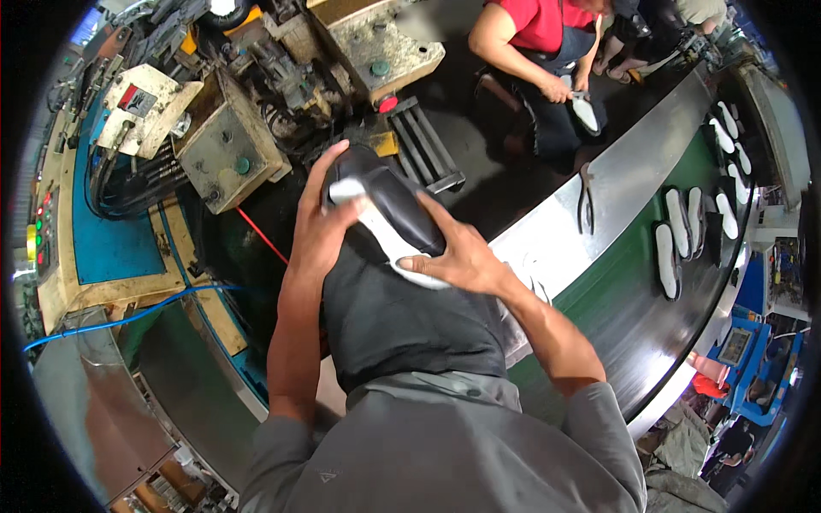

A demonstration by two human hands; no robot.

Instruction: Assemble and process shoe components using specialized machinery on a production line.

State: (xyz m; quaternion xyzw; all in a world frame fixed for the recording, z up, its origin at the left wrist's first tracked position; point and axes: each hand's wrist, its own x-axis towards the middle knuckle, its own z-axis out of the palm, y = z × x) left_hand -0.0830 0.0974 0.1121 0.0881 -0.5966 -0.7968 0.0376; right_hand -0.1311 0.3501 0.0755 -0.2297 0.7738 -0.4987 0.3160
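A black shoe upper is held over my lap, together with a long white insole lying along its near side. My left hand grips the far left end; its thumb presses near the top of the insole and looks slightly blurred. Around the right side wraps my right hand, with its thumb on the lower end of the insole and its fingers on the black leather. Whether the insole is fixed to the upper, I cannot tell.
On the right, a green conveyor belt carries several black shoe uppers with white bottoms. Pincers lie on its metal ledge. Machinery fills the far left. A co-worker holds a white-bottomed shoe. A blue hose crosses the left.
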